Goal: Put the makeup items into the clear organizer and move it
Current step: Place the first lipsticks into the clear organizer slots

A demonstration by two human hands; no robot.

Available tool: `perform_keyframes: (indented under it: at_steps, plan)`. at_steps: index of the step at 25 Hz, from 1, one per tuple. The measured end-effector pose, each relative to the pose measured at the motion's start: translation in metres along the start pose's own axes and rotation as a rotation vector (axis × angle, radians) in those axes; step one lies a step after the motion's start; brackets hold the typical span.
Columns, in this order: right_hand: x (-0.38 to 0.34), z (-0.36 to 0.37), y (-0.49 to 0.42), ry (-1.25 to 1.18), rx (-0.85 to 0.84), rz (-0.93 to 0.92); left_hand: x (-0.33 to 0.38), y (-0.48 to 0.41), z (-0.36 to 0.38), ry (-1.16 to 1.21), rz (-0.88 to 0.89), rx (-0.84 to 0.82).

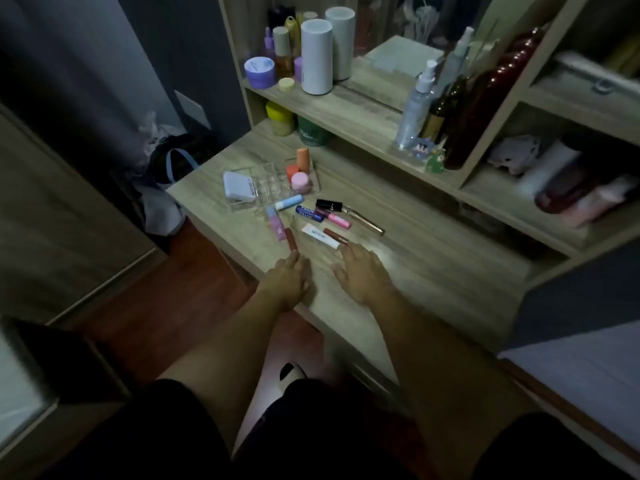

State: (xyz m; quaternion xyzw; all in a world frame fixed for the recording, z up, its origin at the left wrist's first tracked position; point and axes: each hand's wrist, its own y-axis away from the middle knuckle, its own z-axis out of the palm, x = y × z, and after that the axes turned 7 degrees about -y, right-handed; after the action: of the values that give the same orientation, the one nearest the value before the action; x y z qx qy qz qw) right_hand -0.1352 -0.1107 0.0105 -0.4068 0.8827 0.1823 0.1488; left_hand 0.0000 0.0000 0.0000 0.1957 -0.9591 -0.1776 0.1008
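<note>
Dim room; wooden vanity desk [398, 271] with shelves. Clear organizer [273, 183] far left, makeup tubes [311, 216] scattered near it. Left hand [287, 277], right hand [363, 275] flat, empty, fingers spread.

A: From where does the single head view look?

B: From above, at the person's head, facing forward and down over a wooden desk [398, 271] whose near edge runs diagonally across the frame.

A: How near is it?

B: Close enough that both forearms enter from the near edge; the left hand [287, 275] and right hand [363, 271] lie at mid-frame, the clear organizer [270, 181] just beyond them.

A: What bounds the field?

B: Far: shelves [346, 105] and a mirror [415, 29]. Left: floor [156, 306]. Wide-angle bending shows at the margins. With one view, no part of the scene is shared with another.
</note>
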Motion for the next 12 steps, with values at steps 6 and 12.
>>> perform_keyframes:
  at_steps: [6, 12]
  plan:
    - [0.014, 0.006, -0.052, -0.012, -0.005, 0.087, -0.014, -0.035, 0.004, -0.098, 0.149, 0.104]
    - [0.034, 0.011, -0.067, 0.041, -0.001, 0.089, -0.006, -0.033, 0.012, -0.021, 0.225, 0.191]
